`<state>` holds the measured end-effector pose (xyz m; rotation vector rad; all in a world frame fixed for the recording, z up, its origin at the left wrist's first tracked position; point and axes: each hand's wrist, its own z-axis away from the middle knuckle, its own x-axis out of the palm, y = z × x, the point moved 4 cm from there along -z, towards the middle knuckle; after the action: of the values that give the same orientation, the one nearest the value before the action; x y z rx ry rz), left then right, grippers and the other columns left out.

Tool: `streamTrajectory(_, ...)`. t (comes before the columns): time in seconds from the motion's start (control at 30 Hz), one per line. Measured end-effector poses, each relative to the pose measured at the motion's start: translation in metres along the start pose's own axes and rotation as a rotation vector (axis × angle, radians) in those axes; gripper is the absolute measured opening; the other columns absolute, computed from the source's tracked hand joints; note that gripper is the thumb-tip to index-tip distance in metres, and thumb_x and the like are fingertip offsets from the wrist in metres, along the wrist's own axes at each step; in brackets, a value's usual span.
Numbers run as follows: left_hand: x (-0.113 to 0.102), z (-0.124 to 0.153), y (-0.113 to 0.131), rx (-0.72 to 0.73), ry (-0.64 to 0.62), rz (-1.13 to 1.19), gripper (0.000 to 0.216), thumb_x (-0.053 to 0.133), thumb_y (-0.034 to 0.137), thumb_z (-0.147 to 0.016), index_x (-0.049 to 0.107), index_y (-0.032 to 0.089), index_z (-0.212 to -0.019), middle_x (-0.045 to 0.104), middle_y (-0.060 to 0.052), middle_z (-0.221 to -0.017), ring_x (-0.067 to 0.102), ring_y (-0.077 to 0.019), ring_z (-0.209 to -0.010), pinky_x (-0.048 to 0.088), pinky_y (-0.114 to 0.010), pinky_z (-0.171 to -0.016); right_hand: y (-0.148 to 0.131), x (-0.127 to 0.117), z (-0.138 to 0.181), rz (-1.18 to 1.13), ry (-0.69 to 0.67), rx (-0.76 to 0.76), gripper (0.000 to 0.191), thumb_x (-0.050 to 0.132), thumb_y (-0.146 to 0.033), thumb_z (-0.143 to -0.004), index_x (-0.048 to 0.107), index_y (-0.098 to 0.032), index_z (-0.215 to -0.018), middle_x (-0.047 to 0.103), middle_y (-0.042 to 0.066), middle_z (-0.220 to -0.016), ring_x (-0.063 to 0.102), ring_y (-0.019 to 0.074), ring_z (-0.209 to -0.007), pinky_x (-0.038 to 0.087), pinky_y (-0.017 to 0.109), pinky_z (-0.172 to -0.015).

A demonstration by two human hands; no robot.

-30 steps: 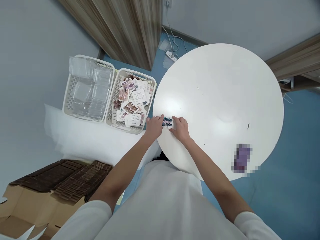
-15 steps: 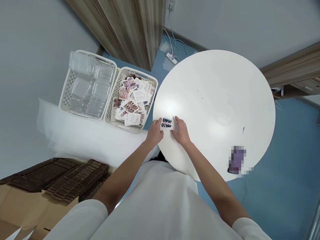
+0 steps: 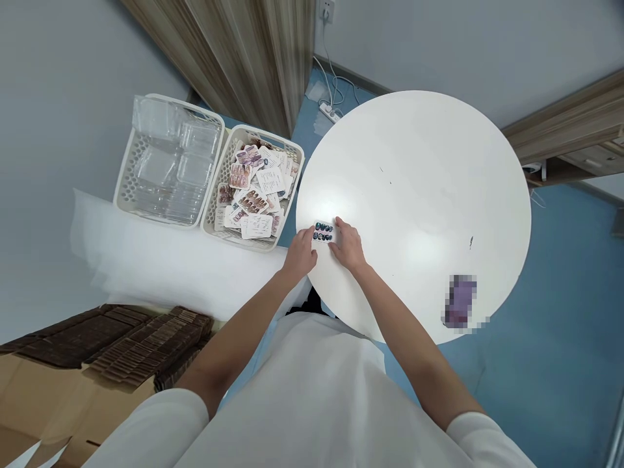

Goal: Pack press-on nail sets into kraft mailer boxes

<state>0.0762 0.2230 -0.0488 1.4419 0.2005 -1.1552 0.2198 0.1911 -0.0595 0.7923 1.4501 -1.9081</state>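
A small white card of dark press-on nails (image 3: pixel 322 231) lies near the left edge of the round white table (image 3: pixel 429 169). My left hand (image 3: pixel 300 252) pinches the card's left end, fingers closed on it. My right hand (image 3: pixel 349 244) presses on the card's right end with curled fingers. Both forearms reach in from the bottom of the view.
Left of the table stand two white baskets: one (image 3: pixel 291 170) full of several nail cards, the other (image 3: pixel 125 170) holding clear plastic trays. White foam sheet (image 3: pixel 160 266) lies under them. A cardboard box of dark stacked items (image 3: pixel 121 344) is bottom left. A blurred purple object (image 3: pixel 461 301) sits at the table's near right edge.
Both hands stay on the nail card; they have shifted it slightly. The view has drifted a little, nothing else moved.
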Motion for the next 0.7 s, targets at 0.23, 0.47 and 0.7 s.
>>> streamTrajectory(0.23,0.005,0.007,0.004,0.020,0.044,-0.008,0.060,0.046,0.008,-0.068,0.030,0.013,-0.126,0.044,-0.013,-0.119,0.039,-0.0261,-0.115,0.034,-0.042,-0.097,0.006,-0.006,0.009,-0.204,-0.014,-0.010,0.074,0.055,-0.030,-0.071,0.018,-0.022,-0.134,0.037,0.008,-0.132,0.039,0.0258,-0.115,0.033,0.044,-0.096)
streamTrajectory(0.47,0.013,0.039,0.014,-0.099,-0.026,-0.011,0.068,0.051,0.017,-0.069,0.023,0.008,-0.130,0.031,-0.017,-0.133,0.026,-0.0280,-0.126,0.028,-0.041,-0.102,0.033,-0.026,0.059,-0.427,0.015,0.153,0.069,0.055,-0.029,-0.071,0.022,-0.025,-0.132,0.035,0.008,-0.135,0.045,0.0214,-0.113,0.038,0.040,-0.092)
streamTrajectory(0.7,0.023,0.097,0.052,-0.139,-0.219,0.034,0.059,0.048,0.033,-0.075,0.033,0.013,-0.128,0.044,-0.013,-0.127,0.048,-0.0228,-0.110,0.037,-0.034,-0.094,0.065,-0.063,0.139,-0.468,-0.109,0.243,0.041,0.054,-0.029,-0.071,0.050,-0.023,-0.111,0.055,0.006,-0.111,0.059,0.0139,-0.080,0.046,0.032,-0.077)
